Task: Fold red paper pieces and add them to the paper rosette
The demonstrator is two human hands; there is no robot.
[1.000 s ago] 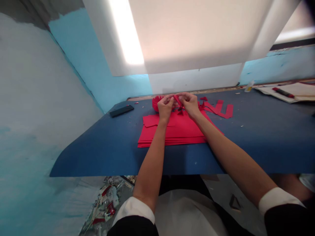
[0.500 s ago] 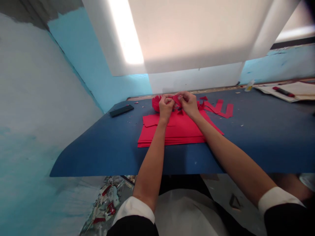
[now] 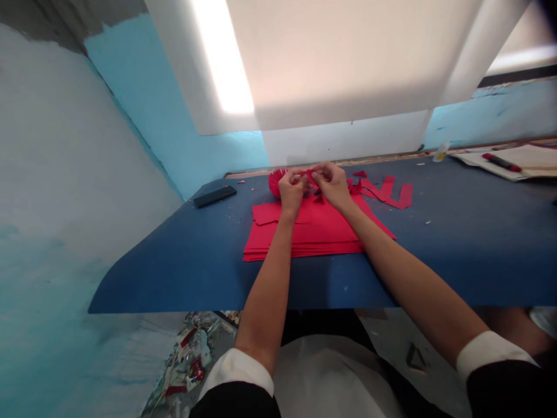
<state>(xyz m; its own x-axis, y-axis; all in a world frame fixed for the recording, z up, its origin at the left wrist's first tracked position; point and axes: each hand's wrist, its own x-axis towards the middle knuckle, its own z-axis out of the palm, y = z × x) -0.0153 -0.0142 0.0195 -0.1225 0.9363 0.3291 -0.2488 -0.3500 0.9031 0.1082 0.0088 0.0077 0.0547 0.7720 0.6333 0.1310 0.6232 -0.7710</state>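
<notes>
Between my two hands is a small folded piece of red paper (image 3: pixel 309 173), pinched from both sides. My left hand (image 3: pixel 292 187) is closed on its left end and my right hand (image 3: pixel 331 183) on its right end; the fingers cover much of it. Both hands are above a stack of red paper sheets (image 3: pixel 326 229). Just behind my left hand sits a spiky red folded-paper piece (image 3: pixel 275 182), partly hidden. Several small folded red pieces (image 3: pixel 355 187) lie by my right hand. A smaller red sheet (image 3: pixel 266 213) rests on the stack's left side.
Red paper strips (image 3: pixel 391 194) lie right of the stack on the blue table (image 3: pixel 174 255). A black phone (image 3: pixel 214 196) is at the left. Farther right are a small glue bottle (image 3: pixel 441 152), a red-and-black marker (image 3: pixel 501 162) and an open notebook (image 3: pixel 535 159). Litter (image 3: pixel 191 354) covers the floor at lower left.
The paper between my fingers has turned from a slanted, more visible strip to a flatter, narrower shape. My hands have drawn slightly closer around it; everything else has stayed put.
</notes>
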